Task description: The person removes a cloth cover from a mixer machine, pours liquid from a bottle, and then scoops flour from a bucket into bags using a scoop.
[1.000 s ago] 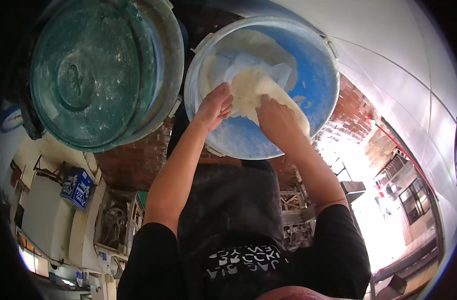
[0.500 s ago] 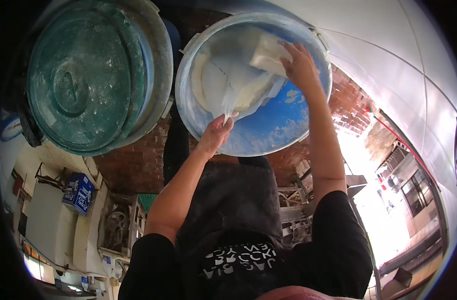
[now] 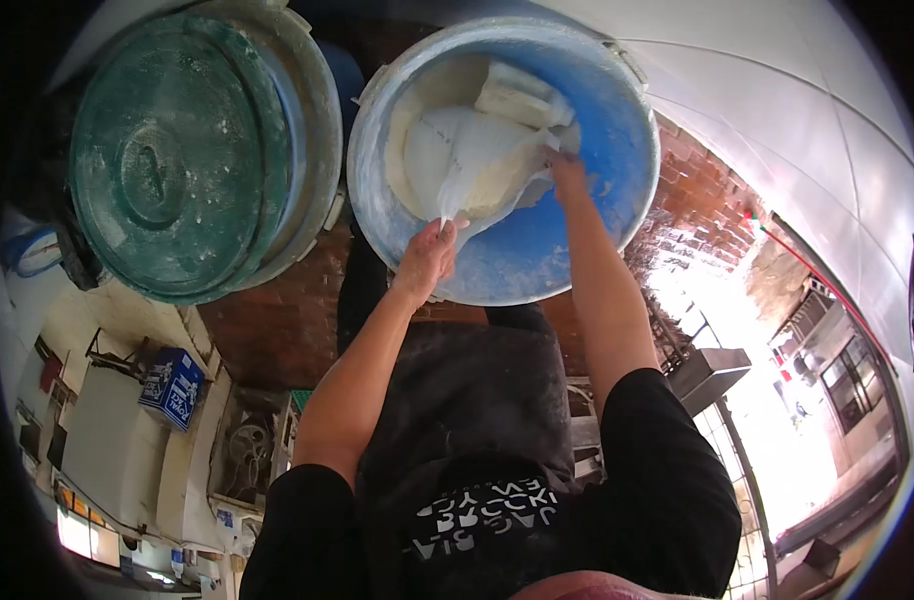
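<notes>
A whitish plastic bag [image 3: 457, 150] lies spread inside the blue tub [image 3: 617, 150], with pale powder around it and in its opening. My left hand [image 3: 430, 258] pinches the bag's near edge over the tub's near rim. Inside the tub, on the right, the fingers of my right hand [image 3: 565, 172] are closed on the bag's other edge. A pale, block-like container [image 3: 522, 95] lies tilted at the far side of the tub, beyond both hands. White residue coats the tub's walls.
A large container with a dusty green lid [image 3: 182, 160] stands left of the tub. Red brick flooring [image 3: 267, 335] shows below. A pale smooth surface [image 3: 777, 120] rises at the right. A blue box [image 3: 172, 388] is at the lower left, a metal box [image 3: 710, 378] at the right.
The pale container has left my right hand and lies at the tub's far side. My right hand has come down to the bag's right edge. My left hand still holds the near edge.
</notes>
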`<state>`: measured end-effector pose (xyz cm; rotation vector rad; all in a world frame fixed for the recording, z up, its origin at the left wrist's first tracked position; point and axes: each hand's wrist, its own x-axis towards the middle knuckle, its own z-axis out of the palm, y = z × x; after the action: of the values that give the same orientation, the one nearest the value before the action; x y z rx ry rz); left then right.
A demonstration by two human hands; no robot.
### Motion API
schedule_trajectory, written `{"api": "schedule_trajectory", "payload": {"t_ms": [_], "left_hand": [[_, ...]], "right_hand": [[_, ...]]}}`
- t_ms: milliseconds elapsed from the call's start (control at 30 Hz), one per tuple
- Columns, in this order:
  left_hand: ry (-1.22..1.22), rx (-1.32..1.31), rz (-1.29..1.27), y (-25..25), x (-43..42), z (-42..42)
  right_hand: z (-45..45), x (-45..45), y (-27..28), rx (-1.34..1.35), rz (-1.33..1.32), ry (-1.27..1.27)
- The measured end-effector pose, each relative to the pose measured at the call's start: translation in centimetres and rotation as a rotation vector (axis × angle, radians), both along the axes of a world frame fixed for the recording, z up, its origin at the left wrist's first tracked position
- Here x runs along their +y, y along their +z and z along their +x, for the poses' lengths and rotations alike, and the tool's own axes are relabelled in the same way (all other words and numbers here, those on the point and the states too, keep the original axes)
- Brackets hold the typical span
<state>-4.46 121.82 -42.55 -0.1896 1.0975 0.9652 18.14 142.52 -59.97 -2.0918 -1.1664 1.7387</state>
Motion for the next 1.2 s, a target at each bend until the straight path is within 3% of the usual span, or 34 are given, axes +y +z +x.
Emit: {"api": "schedule_trajectory", "payload": {"t_ms": [333,433,567,667,700,800,833,933,1067,1200], "left_hand": [[0.006,0.401,-0.049,0.3,1.0,0.0],[-0.102,0.584,0.055,4.7,3.5,-2.0],[-0.025,0.539,0.164,14.5,5.7,-3.4],[0.209,0.323,0.172,16.3,4.3,-4.4],[0.215,0.322,0.118,18.0,4.5,-3.8],[0.143,0.430,0.187,21.9,5.3,-1.6],[0.187,0.364,0.168,22.7,5.4,-2.0],[0.135,0.386,0.144,26.4,5.7,-3.4],[0.066,0.439,0.226,29.9,4.4,-4.8],[0.075,0.357,0.488,35.3,1.7,-8.9]], "right_hand": [[1.9,-6.4,12.4,0.044,-0.041,0.062],[0.1,-6.3,20.0,0.089,-0.025,0.051],[2.1,-4.8,34.1,0.241,0.134,0.021],[8.2,-5.0,33.4,0.301,0.020,-0.186],[7.6,-4.9,35.7,0.366,0.029,-0.264],[7.4,-4.5,37.6,0.326,0.199,-0.190],[8.4,-3.5,38.6,0.366,0.128,-0.223],[8.1,-2.4,41.7,0.337,0.137,-0.026],[4.6,-2.8,48.2,0.025,0.278,0.160],[0.5,-3.1,53.5,-0.011,0.420,0.255]]}}
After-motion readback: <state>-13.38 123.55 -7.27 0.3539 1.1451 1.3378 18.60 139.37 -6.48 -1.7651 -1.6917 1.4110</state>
